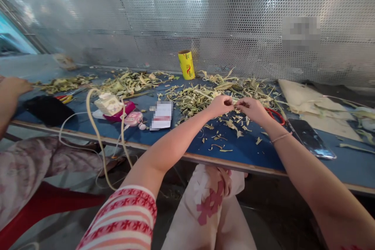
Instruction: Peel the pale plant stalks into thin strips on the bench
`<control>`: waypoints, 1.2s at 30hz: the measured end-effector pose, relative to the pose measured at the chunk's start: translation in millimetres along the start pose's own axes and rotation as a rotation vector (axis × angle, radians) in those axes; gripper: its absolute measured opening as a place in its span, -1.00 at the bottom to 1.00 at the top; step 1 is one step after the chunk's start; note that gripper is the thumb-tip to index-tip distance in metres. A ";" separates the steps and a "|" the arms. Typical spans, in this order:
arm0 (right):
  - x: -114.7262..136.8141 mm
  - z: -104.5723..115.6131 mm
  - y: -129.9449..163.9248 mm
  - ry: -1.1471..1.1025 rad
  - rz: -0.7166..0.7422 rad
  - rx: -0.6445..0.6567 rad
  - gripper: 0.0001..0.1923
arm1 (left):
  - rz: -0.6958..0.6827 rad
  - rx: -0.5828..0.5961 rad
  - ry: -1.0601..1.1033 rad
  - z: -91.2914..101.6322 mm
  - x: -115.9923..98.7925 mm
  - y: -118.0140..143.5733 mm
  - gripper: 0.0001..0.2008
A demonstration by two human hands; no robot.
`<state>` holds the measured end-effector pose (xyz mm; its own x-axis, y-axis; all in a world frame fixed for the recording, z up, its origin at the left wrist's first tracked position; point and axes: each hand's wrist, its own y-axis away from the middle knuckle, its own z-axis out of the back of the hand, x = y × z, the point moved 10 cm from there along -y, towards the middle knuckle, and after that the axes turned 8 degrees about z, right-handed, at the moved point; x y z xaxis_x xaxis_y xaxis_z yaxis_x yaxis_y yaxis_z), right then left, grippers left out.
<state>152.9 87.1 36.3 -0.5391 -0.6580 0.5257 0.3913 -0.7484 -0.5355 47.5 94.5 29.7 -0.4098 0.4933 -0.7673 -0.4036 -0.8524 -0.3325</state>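
Note:
My left hand [221, 105] and my right hand [252, 108] meet above the blue table, fingertips pinched close together. Something small and pale shows between them, too small to make out. Just behind lies a loose heap of dry, greenish-yellow plant scraps [187, 99], with leaves and thin stems. A few curled bits [234, 127] are scattered below my hands. Beside my right hand are red scissor-like handles [275, 115], partly hidden by the hand.
A yellow tube [186, 65] stands by the perforated metal wall [249, 15]. Left are a labelled white packet [161, 115], a charger with cables [109, 103] and a black pouch [49, 110]. A phone [311, 138] lies right. Another person's arm [11, 90] reaches in at far left.

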 end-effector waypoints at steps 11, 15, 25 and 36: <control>-4.2 -4.1 2.6 -0.093 -0.081 0.033 -0.86 | -0.073 0.039 -0.041 -2.8 -4.2 0.5 -0.82; -5.0 -6.3 2.8 -0.048 -0.075 0.046 -0.86 | -0.005 0.095 0.018 -5.8 1.9 -2.3 -0.80; 13.5 1.6 1.2 0.044 0.068 -0.021 -0.92 | 0.047 0.103 0.091 -0.5 1.3 -1.0 -0.77; 63.3 3.8 11.0 0.347 0.540 0.020 -0.82 | 0.211 0.236 0.554 -14.7 22.7 -4.3 -0.90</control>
<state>125.9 36.9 66.2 -0.4709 -0.8801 -0.0609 0.6874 -0.3228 -0.6506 51.9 106.8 5.6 -0.0415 0.1026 -0.9939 -0.5557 -0.8290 -0.0624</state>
